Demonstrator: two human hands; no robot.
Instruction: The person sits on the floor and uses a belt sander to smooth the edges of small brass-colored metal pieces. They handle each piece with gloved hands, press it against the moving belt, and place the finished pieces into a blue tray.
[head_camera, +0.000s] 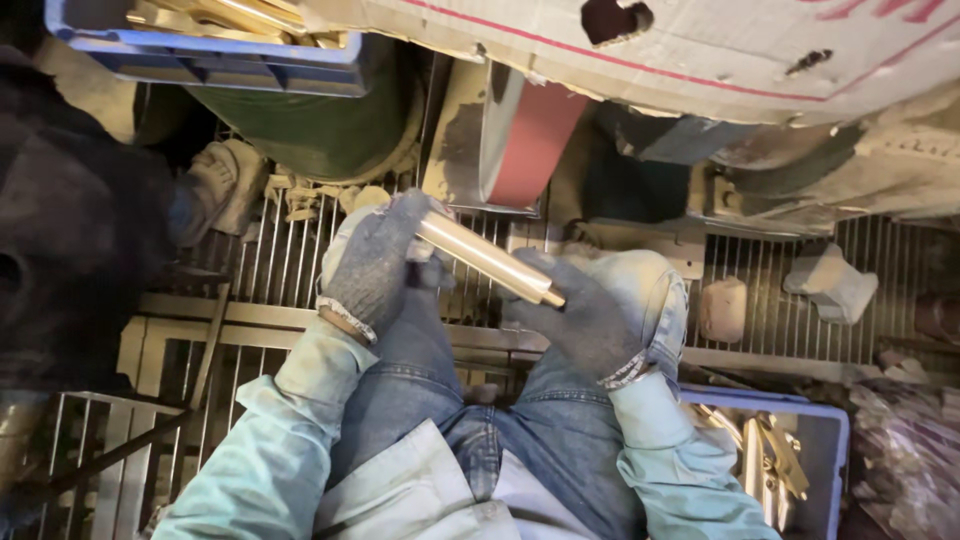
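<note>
Together, hands: both wear grey knit gloves and share one brass-coloured metal tube (488, 259), held across the lap just in front of the red sanding belt (530, 140).
Left hand (372, 265): closed around the tube's upper end, fingers wrapped over it, thumb side toward the belt.
Right hand (580, 315): closed under the tube's lower end, where a narrower stepped tip shows just past the fingers.
Tube position: tilted, upper end toward the left hand and near the belt housing, lower end over the right knee; not touching the belt.
Handling, as a judgement: rigid and fairly weighty for its size, polished and likely slick, so the knit gloves help. A two-ended hold like this one leaves the bare middle free and keeps fingers off the abrasive.
Legs: blue jeans (560, 420), pale green sleeves (290, 440) at both wrists.
Near right: a blue plastic crate (835, 440) with more brass-coloured pieces inside.
Upper left: a second blue crate (220, 55) also holding brass-coloured parts.
Underfoot: a wire grid floor (280, 260) dusted with grit, with pale blocks (722, 310) lying on it to the right.
Above: a worn cardboard sheet (700, 50) with a red line, over the machine.
Far left: a dark shape, too dim to identify.
</note>
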